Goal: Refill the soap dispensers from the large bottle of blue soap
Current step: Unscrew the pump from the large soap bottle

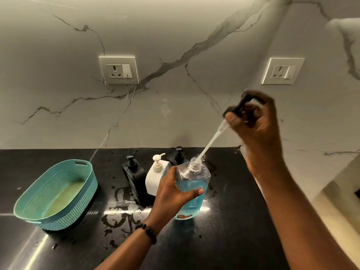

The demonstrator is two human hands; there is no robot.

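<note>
Black pump head [238,106] sits pinched in the right hand [253,121], its clear tube [209,143] slanting down-left into the open neck of the large bottle [191,188]. Left hand [173,193] grips that bottle, tilted slightly, about half full of blue soap, resting on the black table [233,221]. Three dispensers [155,176] stand just behind; a teal basket [56,193] sits left.

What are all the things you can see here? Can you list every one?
Soap bottle: 1, clear with blue soap, cap off, on counter.
Pump head with tube: 1, black and clear, tube tip in the bottle's neck.
Soap dispensers: 3, two black, one white, behind the bottle.
Basket: 1, teal, left on counter.
Wall sockets: 2, white, on marble wall.
Counter: 1, black, wet patches.
Bracelet: 1, dark beads, left wrist.
Left hand: grips the bottle.
Right hand: holds the pump head.
</note>
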